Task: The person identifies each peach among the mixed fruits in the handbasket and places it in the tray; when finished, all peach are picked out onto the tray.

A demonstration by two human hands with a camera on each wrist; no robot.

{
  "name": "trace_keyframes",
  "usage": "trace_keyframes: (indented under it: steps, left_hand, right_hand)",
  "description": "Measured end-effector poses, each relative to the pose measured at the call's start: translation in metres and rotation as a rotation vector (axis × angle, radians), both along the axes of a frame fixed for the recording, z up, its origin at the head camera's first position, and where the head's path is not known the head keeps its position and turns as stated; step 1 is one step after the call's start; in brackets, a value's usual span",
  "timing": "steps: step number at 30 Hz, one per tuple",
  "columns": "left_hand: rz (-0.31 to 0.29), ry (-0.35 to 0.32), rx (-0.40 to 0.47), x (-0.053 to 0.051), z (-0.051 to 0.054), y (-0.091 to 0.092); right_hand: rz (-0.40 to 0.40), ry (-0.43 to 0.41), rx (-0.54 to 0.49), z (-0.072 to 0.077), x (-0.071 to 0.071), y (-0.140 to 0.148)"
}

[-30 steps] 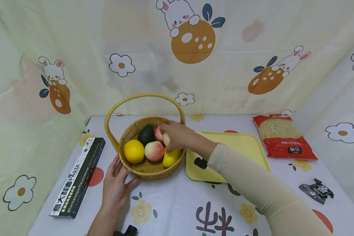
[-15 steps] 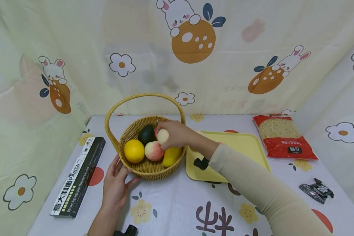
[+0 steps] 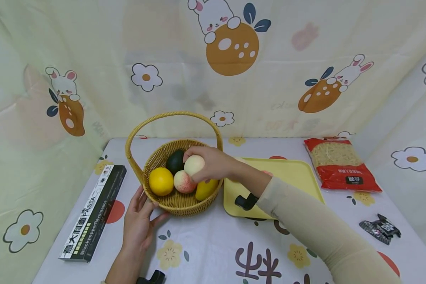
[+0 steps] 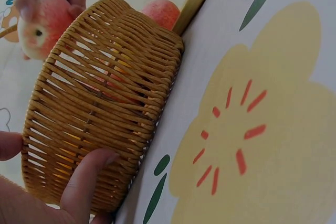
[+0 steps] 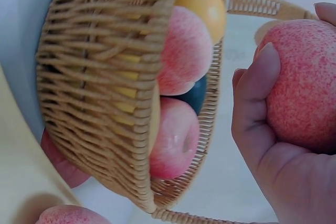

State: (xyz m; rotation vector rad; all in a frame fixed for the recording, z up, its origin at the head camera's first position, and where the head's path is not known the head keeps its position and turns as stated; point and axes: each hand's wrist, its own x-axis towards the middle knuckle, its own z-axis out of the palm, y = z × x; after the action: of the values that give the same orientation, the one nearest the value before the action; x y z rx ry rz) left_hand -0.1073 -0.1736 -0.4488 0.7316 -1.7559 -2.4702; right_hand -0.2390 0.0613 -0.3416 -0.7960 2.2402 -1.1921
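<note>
My right hand (image 3: pixel 213 162) grips a peach (image 3: pixel 194 165) over the wicker basket (image 3: pixel 184 211); the right wrist view shows the peach's red side (image 5: pixel 307 85) between thumb and fingers. Inside the basket lie a yellow-orange fruit (image 3: pixel 161 181), a dark green fruit (image 3: pixel 175 161), another peach (image 3: pixel 184 182), a yellow fruit (image 3: pixel 204 190) and, in the right wrist view, a red apple (image 5: pixel 174 137). My left hand (image 3: pixel 138 221) rests against the basket's near left side, its fingers spread along the wicker (image 4: pixel 100 98) in the left wrist view.
A yellow tray (image 3: pixel 294 177) lies right of the basket, with round red fruit partly hidden by my right arm. A red food bag (image 3: pixel 342 165) is at the back right, a small black packet (image 3: pixel 381 228) in front. A dark pasta box (image 3: pixel 94 215) lies at left.
My right hand, holding the peach, has shifted slightly left over the basket and turned, so more of the peach's pale side shows. The left hand has stayed put.
</note>
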Motion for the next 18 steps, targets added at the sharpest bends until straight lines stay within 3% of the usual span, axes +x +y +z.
trace_keyframes:
  steps: [9, 15, 18]
  left_hand:
    - [0.005, 0.012, 0.003, -0.001, 0.0, 0.002]
    - [0.001, 0.008, 0.0, 0.0, 0.0, 0.001]
    - [0.0, 0.007, 0.001, 0.0, 0.0, 0.001]
  right_hand:
    - [0.014, -0.037, -0.139, 0.016, 0.014, 0.02]
    - [-0.046, 0.014, -0.135, 0.021, 0.017, 0.041]
    - [-0.086, -0.007, -0.138, 0.022, 0.019, 0.053]
